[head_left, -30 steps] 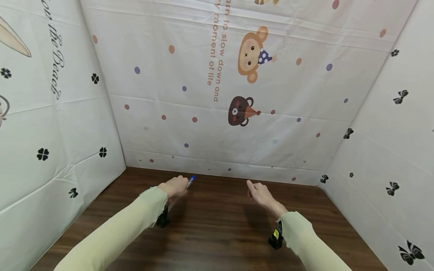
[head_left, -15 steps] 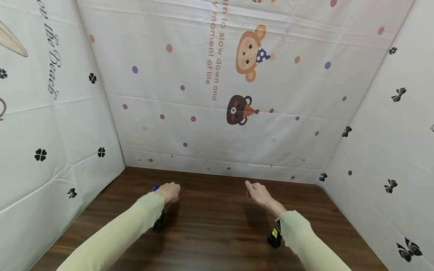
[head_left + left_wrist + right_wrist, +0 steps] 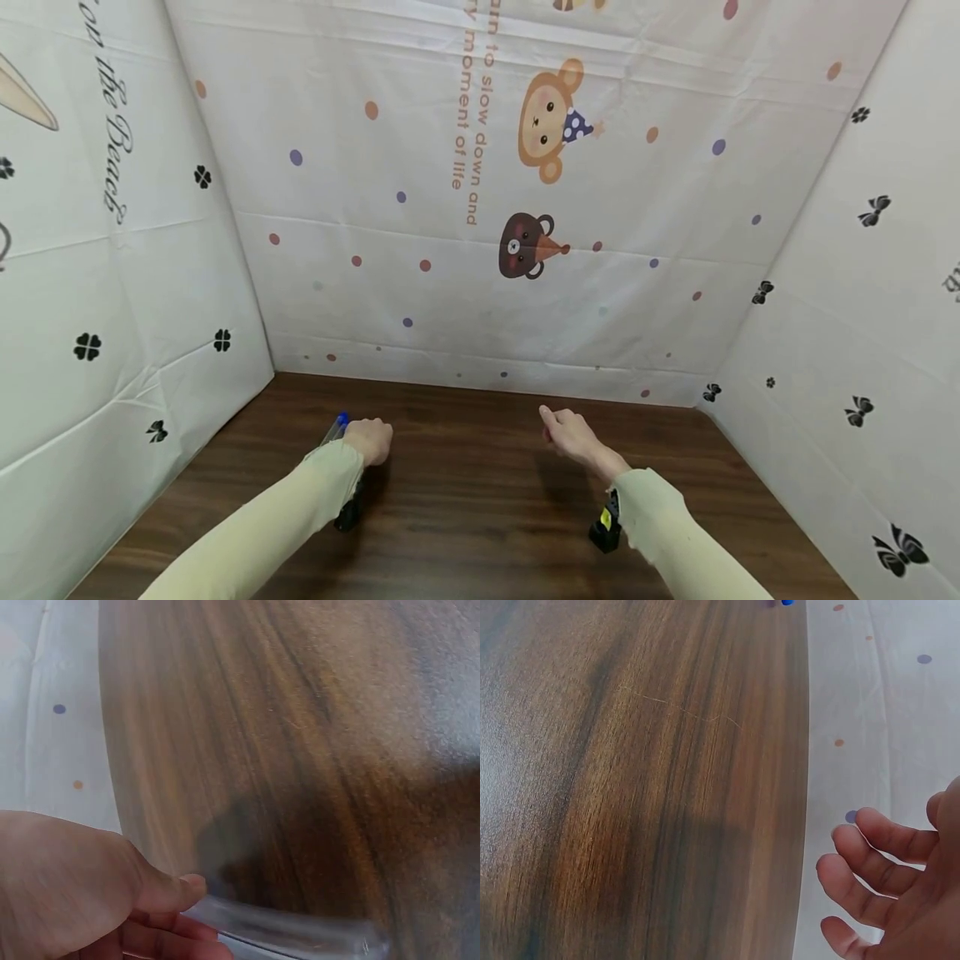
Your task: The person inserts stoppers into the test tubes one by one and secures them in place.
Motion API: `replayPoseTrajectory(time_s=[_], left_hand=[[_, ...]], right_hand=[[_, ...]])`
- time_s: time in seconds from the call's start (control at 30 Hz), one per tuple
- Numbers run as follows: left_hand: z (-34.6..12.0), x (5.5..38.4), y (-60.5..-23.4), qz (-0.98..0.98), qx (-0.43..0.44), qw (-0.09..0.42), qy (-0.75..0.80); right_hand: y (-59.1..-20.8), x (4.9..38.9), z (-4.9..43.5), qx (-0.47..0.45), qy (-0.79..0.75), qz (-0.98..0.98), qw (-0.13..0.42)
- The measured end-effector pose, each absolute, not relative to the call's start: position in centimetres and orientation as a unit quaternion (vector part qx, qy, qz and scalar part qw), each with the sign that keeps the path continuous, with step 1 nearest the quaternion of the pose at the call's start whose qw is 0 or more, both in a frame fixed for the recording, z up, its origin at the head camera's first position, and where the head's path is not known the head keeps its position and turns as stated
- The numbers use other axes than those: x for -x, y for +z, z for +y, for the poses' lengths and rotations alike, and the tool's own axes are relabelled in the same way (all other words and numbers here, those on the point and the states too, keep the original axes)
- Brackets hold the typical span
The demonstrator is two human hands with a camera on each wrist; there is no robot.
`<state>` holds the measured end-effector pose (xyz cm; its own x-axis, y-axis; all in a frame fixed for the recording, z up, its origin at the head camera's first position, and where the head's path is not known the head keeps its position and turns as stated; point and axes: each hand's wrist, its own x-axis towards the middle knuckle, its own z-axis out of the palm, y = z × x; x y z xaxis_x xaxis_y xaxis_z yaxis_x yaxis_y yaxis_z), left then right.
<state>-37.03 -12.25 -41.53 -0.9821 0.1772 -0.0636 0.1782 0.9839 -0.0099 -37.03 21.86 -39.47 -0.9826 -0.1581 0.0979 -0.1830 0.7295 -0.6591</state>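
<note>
At the left of the table, my left hand (image 3: 369, 440) pinches a clear tube (image 3: 300, 930) between thumb and fingers. In the left wrist view the tube runs rightward from the fingertips, blurred, along the bottom. A clear length with a blue tip (image 3: 342, 418) shows just left of that hand in the head view, partly hidden behind the sleeve; I cannot tell whether it belongs to the held tube. My right hand (image 3: 572, 437) hovers over the table farther right. Its fingers (image 3: 862, 892) curl loosely around nothing.
The dark wood-grain table (image 3: 465, 500) ends at a white printed back sheet (image 3: 450, 292). More white sheets stand at the left (image 3: 135, 292) and right (image 3: 840, 333). Black wrist cameras hang under both sleeves. A blue tip (image 3: 787, 602) peeks in atop the right wrist view.
My left hand has drawn left and slightly toward me; the blue tip that stuck out to its right is no longer seen there. The right hand has stayed almost still.
</note>
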Motion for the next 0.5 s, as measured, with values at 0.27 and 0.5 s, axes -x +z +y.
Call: replayPoseTrajectory(time_s=[0.27,0.5], left_hand=[[-11.8,37.1,-42.2,0.996,-0.076,0.002,-0.035],[-10.7,36.9,-41.9,0.994,-0.078,-0.061,-0.054]], right_hand=[[-39.6,37.0,21.8,-0.1,0.354,-0.93,0.02],[-38.9,35.3,20.2,-0.162,0.258,-0.952,0.025]])
